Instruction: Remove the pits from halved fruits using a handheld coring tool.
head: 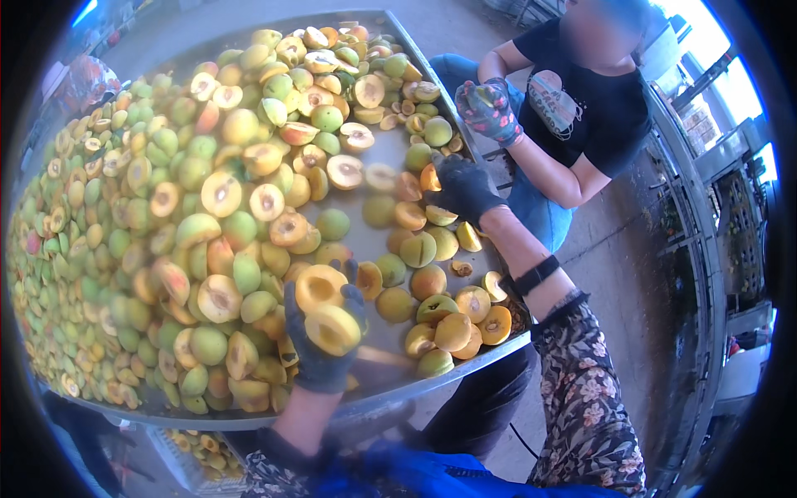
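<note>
My left hand (325,364), in a dark glove, cradles two pitted peach halves. The upper half (320,288) shows its round stone hollow; the lower half (334,330) lies tilted against it, cut face up. At the table's right side, my right hand (467,188), also in a dark glove, has thumb and fingers around an orange peach piece (429,178). Part of that piece is hidden by the glove. Just below the right hand sit a peach half (441,216) and a cut wedge (469,237). A loose peach stone (461,268) rests on the metal nearby.
A big heap of whole and halved peaches (187,205) covers most of the metal table (373,391). Across the right edge, a person (579,106) in patterned gloves holds a hand near the rim. A crate of peach halves (208,454) stands below the front edge.
</note>
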A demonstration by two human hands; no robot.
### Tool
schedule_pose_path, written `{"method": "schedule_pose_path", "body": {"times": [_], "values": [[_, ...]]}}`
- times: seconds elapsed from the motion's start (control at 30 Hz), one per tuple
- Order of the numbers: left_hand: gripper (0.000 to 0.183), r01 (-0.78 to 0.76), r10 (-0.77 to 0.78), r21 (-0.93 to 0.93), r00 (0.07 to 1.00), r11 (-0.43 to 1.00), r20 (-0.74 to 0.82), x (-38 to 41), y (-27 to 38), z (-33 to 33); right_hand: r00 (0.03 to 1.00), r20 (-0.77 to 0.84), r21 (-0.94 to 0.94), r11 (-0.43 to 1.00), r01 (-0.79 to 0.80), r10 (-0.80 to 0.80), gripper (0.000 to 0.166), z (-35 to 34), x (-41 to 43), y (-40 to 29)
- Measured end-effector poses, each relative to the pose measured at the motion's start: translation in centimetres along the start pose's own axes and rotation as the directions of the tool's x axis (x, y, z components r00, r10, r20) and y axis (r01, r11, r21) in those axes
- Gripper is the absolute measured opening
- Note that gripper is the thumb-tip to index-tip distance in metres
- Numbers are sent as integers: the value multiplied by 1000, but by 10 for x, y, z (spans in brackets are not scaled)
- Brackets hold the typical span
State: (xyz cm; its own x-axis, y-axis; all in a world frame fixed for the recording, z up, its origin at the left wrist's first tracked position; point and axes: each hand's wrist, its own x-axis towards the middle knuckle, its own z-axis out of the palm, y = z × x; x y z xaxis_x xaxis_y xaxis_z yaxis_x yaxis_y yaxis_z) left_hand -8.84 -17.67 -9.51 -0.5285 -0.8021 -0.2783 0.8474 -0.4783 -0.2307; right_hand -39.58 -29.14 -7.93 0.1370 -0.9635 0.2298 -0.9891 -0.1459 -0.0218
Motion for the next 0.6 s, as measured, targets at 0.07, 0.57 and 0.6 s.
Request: {"method": "schedule_pose_path", "body": {"times": [0.07, 0.57, 0.6], "values": [[69, 241, -201, -235, 962, 942, 183, -6, -5, 13, 992, 97, -123, 990, -74, 86, 64, 10, 5, -4], [72, -45, -44, 401, 976, 915, 212, -10, -11, 5, 984, 149, 972, 170, -165, 100, 42, -108, -60, -58], [72, -64, -28, 427, 978, 902, 207, -12, -11, 4, 971, 13, 882, 454, -124, 239, 32, -89, -52, -27]]}}
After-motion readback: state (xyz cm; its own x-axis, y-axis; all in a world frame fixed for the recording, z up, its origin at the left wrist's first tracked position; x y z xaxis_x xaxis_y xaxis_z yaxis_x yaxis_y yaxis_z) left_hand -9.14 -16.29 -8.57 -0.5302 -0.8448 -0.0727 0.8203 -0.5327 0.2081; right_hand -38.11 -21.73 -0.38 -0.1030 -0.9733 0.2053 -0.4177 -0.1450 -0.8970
